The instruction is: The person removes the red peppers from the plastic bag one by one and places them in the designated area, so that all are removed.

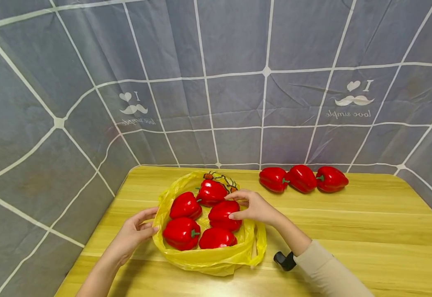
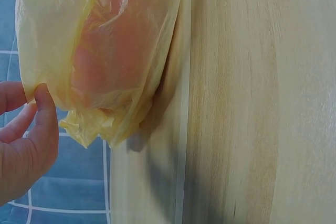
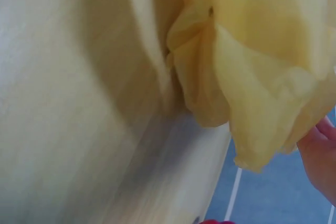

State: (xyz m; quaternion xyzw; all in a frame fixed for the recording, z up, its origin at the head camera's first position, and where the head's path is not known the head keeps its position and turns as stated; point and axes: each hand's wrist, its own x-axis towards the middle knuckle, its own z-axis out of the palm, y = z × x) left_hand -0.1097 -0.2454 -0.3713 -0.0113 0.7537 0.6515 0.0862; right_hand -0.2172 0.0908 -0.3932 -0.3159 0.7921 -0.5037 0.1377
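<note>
A yellow plastic bag stands with its mouth spread wide, several red bell peppers inside it. My left hand pinches the bag's left rim between thumb and fingers; the left wrist view shows that hand at the thin plastic, a pepper's red showing through. Over the bag's right rim reaches my right hand, its thumb and fingers round the right-hand bell pepper in the bag. In the right wrist view the bag's yellow side hides most of the right hand.
Three more red bell peppers lie in a row at the table's back edge, right of the bag. A black device is by my right forearm. Behind the wooden table hangs a grey cloth with white lines.
</note>
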